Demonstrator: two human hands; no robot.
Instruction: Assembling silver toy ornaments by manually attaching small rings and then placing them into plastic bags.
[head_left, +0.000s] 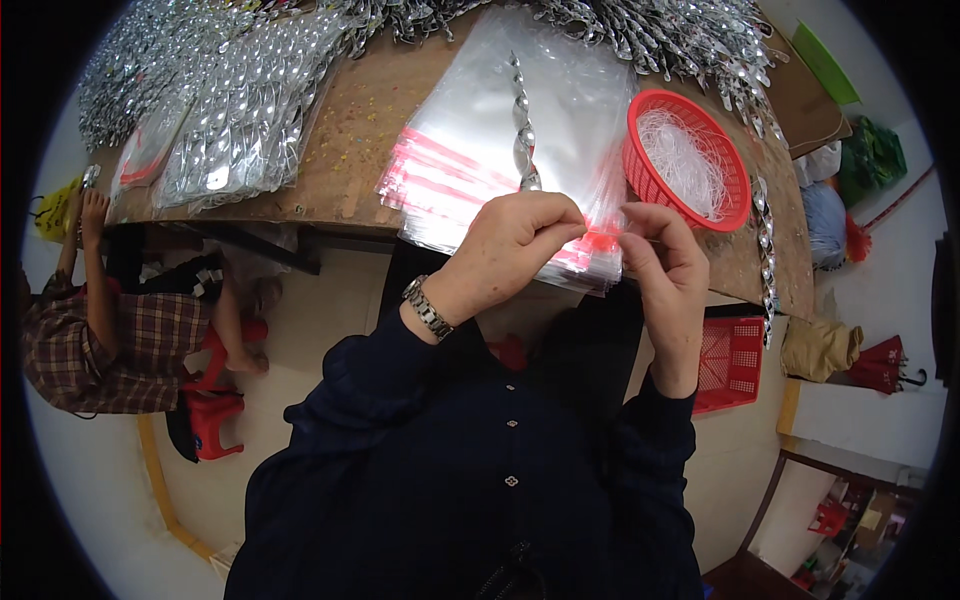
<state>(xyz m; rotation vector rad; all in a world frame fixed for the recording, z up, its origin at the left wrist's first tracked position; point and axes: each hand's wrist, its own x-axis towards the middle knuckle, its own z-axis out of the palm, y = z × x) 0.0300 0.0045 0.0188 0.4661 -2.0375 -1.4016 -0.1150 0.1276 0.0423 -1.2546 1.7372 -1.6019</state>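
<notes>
Pressing thumb and forefinger together in the left hand (510, 245); curling the right hand (672, 275) just beside, not showing clearly whether pinching anything. Seeing the shiny silver, spiral-twisted, foil-like strip (521, 120) just beyond the left knuckles, lying over stacked clear, red-edged plastic bags (570, 105), with near end hidden. Probably handling light, springy, slippery, easily creased; calling for soft fingertip hold near the covered end.

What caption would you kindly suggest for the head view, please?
Left hand and right hand held close together over stacked clear bags, beside a red basket of fine clear strands.
</notes>
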